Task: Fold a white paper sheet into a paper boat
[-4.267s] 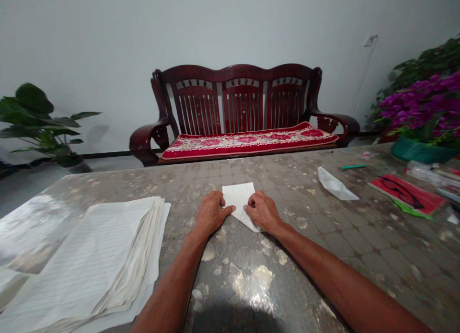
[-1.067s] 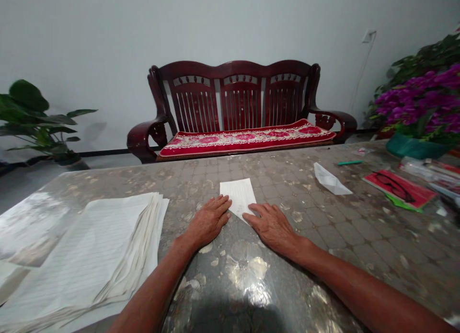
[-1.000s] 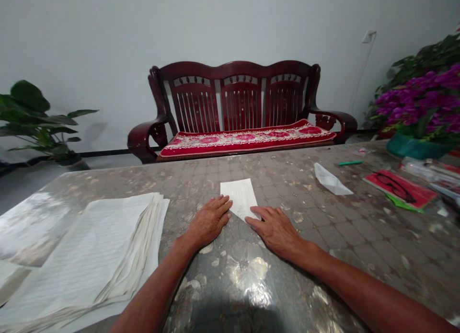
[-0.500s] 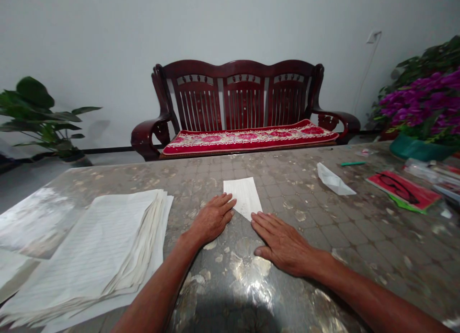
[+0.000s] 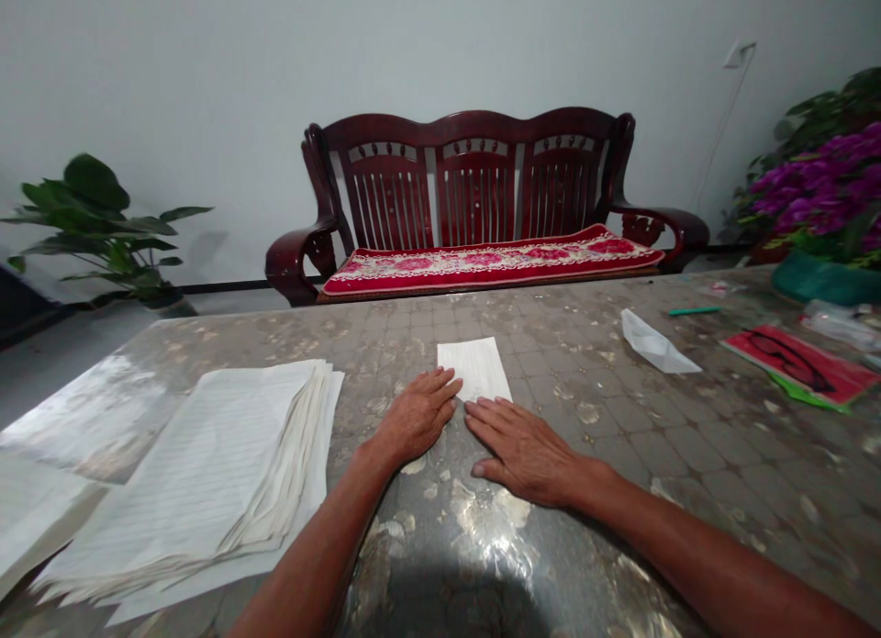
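A small folded sheet of white paper (image 5: 476, 363) lies on the patterned tabletop in front of me. On its left edge rest the fingertips of my left hand (image 5: 419, 416), laid flat with the fingers stretched out. My right hand (image 5: 527, 450) lies flat across the paper's near edge, fingers extended and thumb apart, covering its lower right part. Neither hand grasps anything. Left of my left forearm is a stack of lined paper sheets (image 5: 199, 464). To the right sits a folded paper boat (image 5: 657, 346).
A green pen (image 5: 694, 311) and a red booklet (image 5: 777, 344) with eyeglasses (image 5: 788, 361) on it lie at the right. Behind them stands a teal pot (image 5: 822, 278) of purple flowers. A wooden bench (image 5: 474, 197) stands beyond the table (image 5: 578, 546).
My right hand has slid left and up across the paper's near edge, closer to my left hand, covering more of the sheet. The whole view has shifted slightly.
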`<state>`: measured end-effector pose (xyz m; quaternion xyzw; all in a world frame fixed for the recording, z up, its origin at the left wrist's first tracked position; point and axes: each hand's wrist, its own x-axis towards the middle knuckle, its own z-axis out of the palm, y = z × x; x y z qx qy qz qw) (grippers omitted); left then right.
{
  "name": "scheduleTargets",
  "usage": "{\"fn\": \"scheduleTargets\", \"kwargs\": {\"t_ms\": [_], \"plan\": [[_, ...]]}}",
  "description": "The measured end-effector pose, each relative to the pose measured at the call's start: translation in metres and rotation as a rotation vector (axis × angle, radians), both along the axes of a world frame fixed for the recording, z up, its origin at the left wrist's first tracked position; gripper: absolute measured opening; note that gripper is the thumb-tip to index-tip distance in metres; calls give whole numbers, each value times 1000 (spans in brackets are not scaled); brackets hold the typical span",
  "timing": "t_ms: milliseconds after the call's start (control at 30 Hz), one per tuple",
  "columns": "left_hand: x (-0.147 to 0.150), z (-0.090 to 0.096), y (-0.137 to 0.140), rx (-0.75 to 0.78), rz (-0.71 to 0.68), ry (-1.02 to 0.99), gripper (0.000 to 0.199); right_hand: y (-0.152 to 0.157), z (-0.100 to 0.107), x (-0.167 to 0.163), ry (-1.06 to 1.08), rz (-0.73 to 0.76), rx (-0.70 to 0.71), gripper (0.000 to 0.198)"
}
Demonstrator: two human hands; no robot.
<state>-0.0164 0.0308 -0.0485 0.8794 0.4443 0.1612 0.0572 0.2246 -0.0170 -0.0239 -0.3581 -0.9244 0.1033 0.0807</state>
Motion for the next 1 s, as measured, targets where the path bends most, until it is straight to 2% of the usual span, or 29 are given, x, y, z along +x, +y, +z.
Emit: {"fn": "scheduleTargets", "kwargs": {"t_ms": [167,267,367,467,533,600,833,1000], "plan": [[-1,0,0,-12,0,5,43,-17,-8,21,11,-22,-18,63],[-1,-1,1,-7,0,1,43,-25,-1,29,53,-54,41,47],[-1,-2,1,-7,0,5,43,-18,7,19,97,-80,108,36],[0,-3,1,-1,4,12,43,1,5,2,75,-25,110,48],[0,-3,1,3,7,14,43,11,-2,-5,31,-41,47,62],[0,-3,1,1,12,18,44,15,-8,-5,2,-39,-6,67],[-1,-1,-2,-30,54,39,45,-2,-11,15,10,-78,-61,66],[2,1,1,-80,92,-49,44,-11,-8,20,35,-91,-61,62]]}}
